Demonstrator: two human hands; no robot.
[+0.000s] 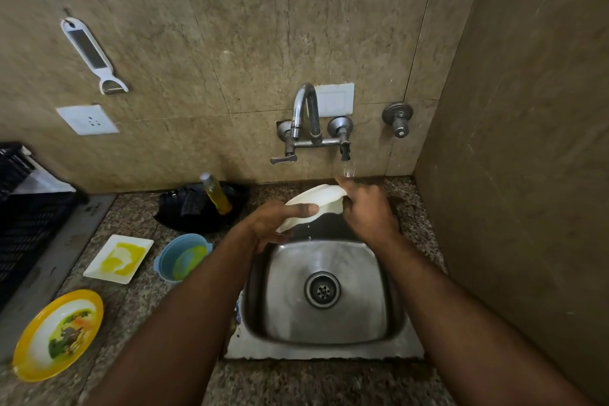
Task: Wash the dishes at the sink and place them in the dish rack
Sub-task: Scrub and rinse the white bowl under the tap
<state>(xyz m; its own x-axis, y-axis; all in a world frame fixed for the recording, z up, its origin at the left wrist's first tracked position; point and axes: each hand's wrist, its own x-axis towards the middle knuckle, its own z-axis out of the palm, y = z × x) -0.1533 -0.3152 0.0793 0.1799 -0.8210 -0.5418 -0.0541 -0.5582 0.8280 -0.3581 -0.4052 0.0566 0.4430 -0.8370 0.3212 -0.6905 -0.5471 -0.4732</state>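
White dish (313, 199): held tilted above the far edge of the steel sink (392, 273), below the tap (304, 119); water drips from it.
Left hand (275, 224): grips the dish's lower left rim, thumb over its face.
Right hand (365, 208): fingers curl round the dish's right edge.
Desk (138, 217): speckled stone.
9 o'clock of the sink: blue bowl (181, 257), then a white square plate (118, 259) smeared yellow.
8 o'clock: yellow-rimmed plate (57, 334).
11 o'clock: soap bottle (216, 193).
Far left: black rack (23, 217).
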